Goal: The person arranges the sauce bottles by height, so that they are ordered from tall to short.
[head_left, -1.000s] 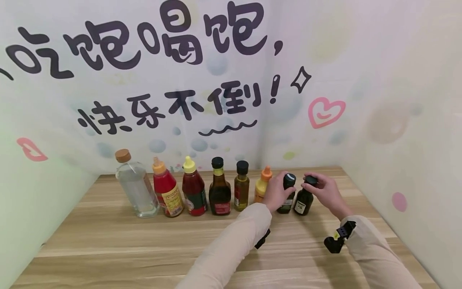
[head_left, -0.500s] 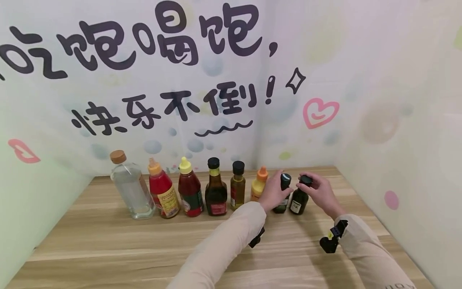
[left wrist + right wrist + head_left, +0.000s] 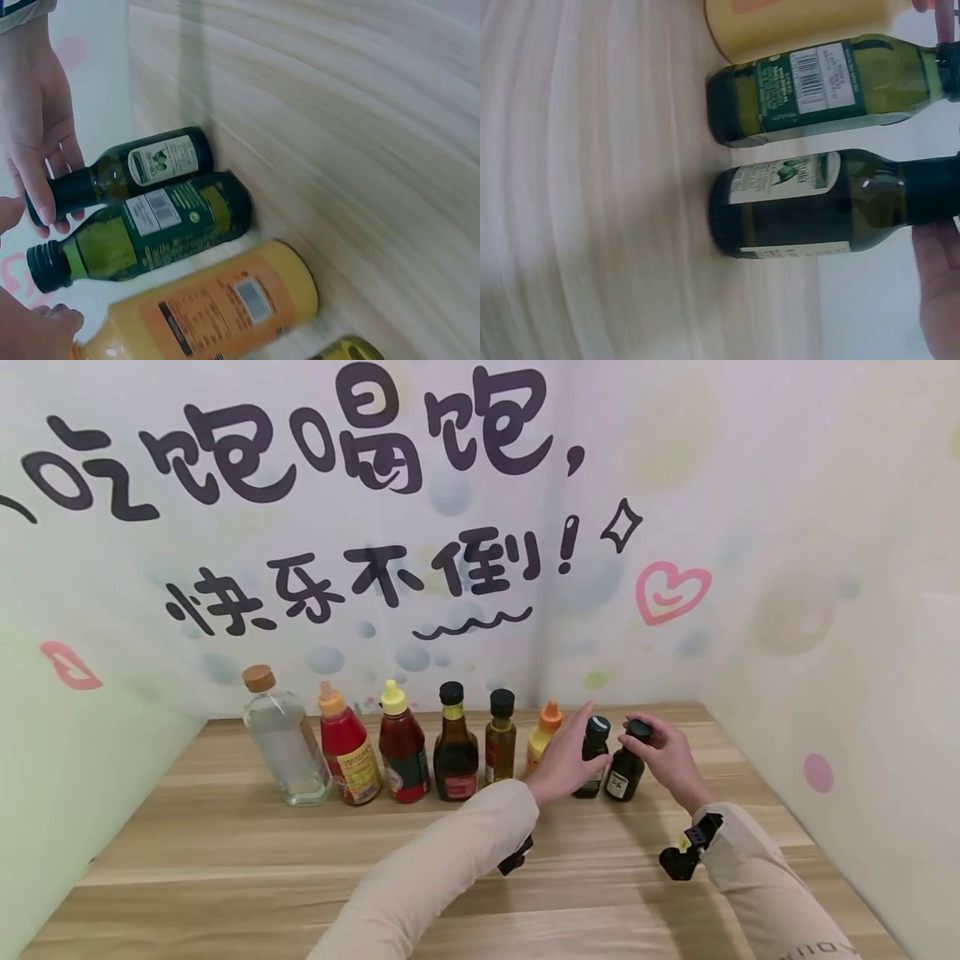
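Observation:
My right hand (image 3: 670, 762) grips the black-capped top of a small dark olive oil bottle (image 3: 626, 774), which stands upright at the row's right end. Its label with green olives shows in the right wrist view, where that bottle (image 3: 802, 202) has the hand at its neck. Beside it stands a green glass bottle (image 3: 142, 232) with a dark cap. My left hand (image 3: 562, 767) is spread around this green bottle's upper part, thumb and fingers apart from the cap. An orange-capped yellow squeeze bottle (image 3: 537, 748) is partly hidden behind the left hand.
Further left in the row stand a small oil bottle (image 3: 500, 739), a dark sauce bottle (image 3: 456, 756), two red sauce bottles, one yellow-capped (image 3: 403, 752) and one orange-capped (image 3: 350, 760), and a large clear bottle (image 3: 285, 747). The wooden table (image 3: 300, 877) meets a printed backdrop.
My left hand has loosened around the green bottle and drawn slightly left, its fingers now clear of the cap. The right hand keeps its grip; the bottles stay in place.

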`<state>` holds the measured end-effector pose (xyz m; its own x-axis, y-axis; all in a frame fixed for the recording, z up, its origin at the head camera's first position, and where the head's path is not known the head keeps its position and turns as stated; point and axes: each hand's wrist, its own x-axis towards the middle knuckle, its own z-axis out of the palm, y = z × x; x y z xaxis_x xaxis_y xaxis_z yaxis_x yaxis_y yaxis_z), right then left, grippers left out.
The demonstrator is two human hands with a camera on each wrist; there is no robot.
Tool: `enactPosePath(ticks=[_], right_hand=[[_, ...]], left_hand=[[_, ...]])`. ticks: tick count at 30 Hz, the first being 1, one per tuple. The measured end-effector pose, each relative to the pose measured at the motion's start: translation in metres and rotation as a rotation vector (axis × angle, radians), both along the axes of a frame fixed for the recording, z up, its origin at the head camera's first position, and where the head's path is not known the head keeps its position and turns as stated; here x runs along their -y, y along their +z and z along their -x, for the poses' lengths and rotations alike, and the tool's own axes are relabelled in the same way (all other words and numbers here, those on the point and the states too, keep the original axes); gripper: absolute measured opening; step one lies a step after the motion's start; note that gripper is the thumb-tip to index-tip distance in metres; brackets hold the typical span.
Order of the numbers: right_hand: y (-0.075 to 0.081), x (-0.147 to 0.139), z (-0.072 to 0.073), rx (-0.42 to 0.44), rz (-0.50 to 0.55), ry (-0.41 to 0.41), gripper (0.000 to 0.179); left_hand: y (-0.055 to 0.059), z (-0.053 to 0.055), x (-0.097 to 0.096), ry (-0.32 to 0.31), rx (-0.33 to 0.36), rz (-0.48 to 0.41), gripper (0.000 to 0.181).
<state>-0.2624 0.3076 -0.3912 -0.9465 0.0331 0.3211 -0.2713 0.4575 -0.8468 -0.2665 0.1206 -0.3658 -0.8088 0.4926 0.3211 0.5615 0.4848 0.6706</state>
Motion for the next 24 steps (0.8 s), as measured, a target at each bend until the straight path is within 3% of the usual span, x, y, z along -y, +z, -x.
enactPosePath(ticks=[6,11,19,24], right_hand=[[0.008,-0.002,-0.002,0.087,-0.03,0.063,0.049],[0.019,-0.005,-0.007,0.132,-0.095,0.067,0.056],[0.037,-0.017,-0.017,0.105,-0.129,0.034,0.058],[0.043,-0.025,-0.026,0.044,-0.171,0.007,0.054]], left_hand=[[0.002,0.0,0.019,-0.055,-0.014,0.003,0.074],[0.009,-0.007,0.039,-0.106,0.003,0.033,0.075],[0.011,-0.018,0.08,-0.201,0.033,0.122,0.073],[0.01,-0.023,0.111,-0.195,0.067,0.14,0.072]])
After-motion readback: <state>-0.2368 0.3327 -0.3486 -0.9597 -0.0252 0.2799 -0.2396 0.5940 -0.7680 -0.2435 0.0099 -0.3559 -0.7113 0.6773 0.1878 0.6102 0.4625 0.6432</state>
